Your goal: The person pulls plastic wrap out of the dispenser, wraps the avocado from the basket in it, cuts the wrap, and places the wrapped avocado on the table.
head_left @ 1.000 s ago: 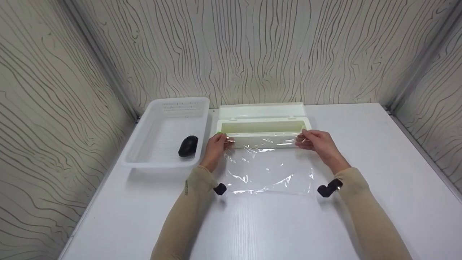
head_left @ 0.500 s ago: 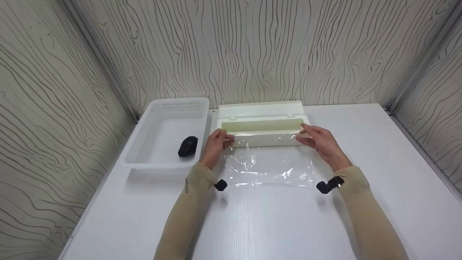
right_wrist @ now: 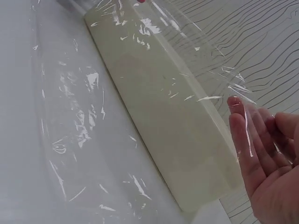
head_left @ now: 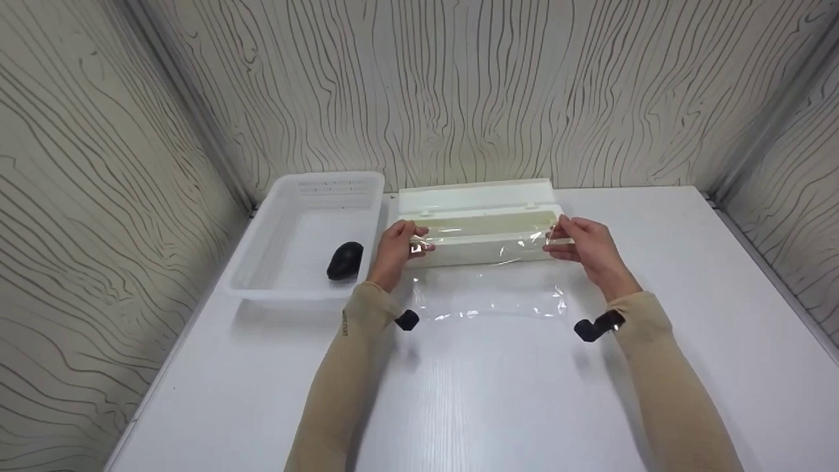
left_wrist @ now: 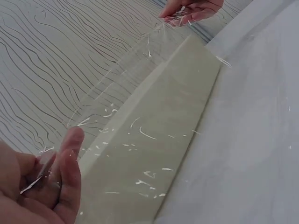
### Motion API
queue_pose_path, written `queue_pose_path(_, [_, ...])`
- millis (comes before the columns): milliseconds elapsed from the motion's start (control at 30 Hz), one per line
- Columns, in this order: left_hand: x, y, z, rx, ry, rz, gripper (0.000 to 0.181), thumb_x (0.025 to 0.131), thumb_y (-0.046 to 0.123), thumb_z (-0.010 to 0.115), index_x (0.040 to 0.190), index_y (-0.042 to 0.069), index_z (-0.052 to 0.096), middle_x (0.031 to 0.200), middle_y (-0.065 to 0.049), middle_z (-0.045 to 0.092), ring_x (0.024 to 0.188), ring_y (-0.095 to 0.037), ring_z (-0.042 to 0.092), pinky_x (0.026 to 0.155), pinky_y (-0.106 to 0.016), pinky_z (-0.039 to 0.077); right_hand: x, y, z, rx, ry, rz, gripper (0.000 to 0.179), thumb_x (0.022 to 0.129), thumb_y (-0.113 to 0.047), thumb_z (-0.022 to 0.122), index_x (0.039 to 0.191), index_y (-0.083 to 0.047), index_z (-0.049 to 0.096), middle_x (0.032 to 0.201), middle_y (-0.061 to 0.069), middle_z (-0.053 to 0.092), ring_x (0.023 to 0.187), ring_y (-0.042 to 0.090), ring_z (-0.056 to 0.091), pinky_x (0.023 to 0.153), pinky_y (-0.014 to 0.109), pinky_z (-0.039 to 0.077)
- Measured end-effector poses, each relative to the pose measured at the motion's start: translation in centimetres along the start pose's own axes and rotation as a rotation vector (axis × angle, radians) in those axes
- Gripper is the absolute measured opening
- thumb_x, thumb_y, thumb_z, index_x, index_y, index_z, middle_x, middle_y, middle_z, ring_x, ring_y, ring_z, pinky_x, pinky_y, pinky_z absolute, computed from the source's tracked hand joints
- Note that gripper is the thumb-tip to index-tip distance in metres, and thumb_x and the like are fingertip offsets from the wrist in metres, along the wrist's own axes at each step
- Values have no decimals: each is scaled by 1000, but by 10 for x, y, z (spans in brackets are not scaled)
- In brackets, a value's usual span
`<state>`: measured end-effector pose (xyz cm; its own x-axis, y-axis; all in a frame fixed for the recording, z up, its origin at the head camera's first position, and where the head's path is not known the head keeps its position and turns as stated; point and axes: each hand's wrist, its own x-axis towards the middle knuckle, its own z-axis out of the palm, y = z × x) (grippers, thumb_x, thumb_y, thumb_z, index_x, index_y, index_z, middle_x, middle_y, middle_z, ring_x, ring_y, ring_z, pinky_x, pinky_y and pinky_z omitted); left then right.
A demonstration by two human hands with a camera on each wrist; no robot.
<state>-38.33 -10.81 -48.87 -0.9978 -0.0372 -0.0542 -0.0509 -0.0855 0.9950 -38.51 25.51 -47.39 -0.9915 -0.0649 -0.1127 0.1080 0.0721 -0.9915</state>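
Observation:
A clear sheet of plastic wrap [head_left: 488, 295] is stretched between both hands, its near part hanging down toward the table. My left hand [head_left: 394, 252] pinches its upper left corner, and my right hand [head_left: 591, 252] pinches the upper right corner. Behind the film stands a long cream box [head_left: 485, 252] with its lid [head_left: 478, 195] tipped back. In the left wrist view the film [left_wrist: 140, 135] passes in front of the box [left_wrist: 145, 140], above its top edge. The right wrist view shows the film draped over the fingers of my right hand [right_wrist: 266, 163].
A white plastic basket [head_left: 262, 229] stands to the left, holding a dark oval object [head_left: 345, 260]. Patterned wall panels [head_left: 459, 85] rise behind the white table [head_left: 472, 406] and at both sides.
Both hands have lifted the film's upper edge slightly and moved it away from me, over the box front. The film's near edge has slid toward the box.

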Motion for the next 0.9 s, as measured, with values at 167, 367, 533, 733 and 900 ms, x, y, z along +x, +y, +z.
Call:
queue_pose_path(167, [3, 6, 2, -19, 17, -12, 28, 113, 22, 43, 102, 3, 59, 124, -20, 69, 77, -17, 76, 76, -28, 64, 2, -4, 4, -37, 38, -3, 48, 108, -41, 52, 125, 3, 58, 91, -7, 71, 84, 7, 76, 82, 24, 63])
queue_pose_path(367, [4, 6, 2, -52, 16, -10, 28, 113, 21, 44, 102, 1, 60, 124, -21, 69, 72, -16, 74, 73, -27, 64, 2, -4, 4, -27, 33, 8, 56, 109, -43, 49, 130, 8, 56, 84, -7, 73, 78, 7, 75, 77, 23, 63])
queue_pose_path(533, [-3, 7, -1, -40, -3, -21, 29, 112, 20, 47, 99, -1, 62, 105, -18, 73, 66, -13, 71, 67, -26, 64, -1, 1, -4, -119, 25, 22, 62, 109, -51, 41, 132, 6, 55, 85, -8, 72, 75, 8, 74, 75, 23, 63])
queue_pose_path(733, [-18, 1, -8, 6, -47, -57, 30, 111, 18, 46, 97, -1, 64, 84, -7, 72, 66, -14, 73, 67, -29, 65, -1, 11, -15, -250, -56, 120, 66, 110, -51, 40, 133, 8, 57, 79, -6, 71, 66, 8, 70, 65, 22, 61])
queue_pose_path(900, [-31, -5, -11, 54, -115, -92, 30, 111, 21, 47, 102, -2, 64, 94, -14, 75, 74, -20, 76, 72, -31, 66, 3, 16, -20, -326, -97, 138, 68, 111, -52, 35, 132, 8, 58, 86, -4, 74, 73, 9, 72, 68, 23, 61])
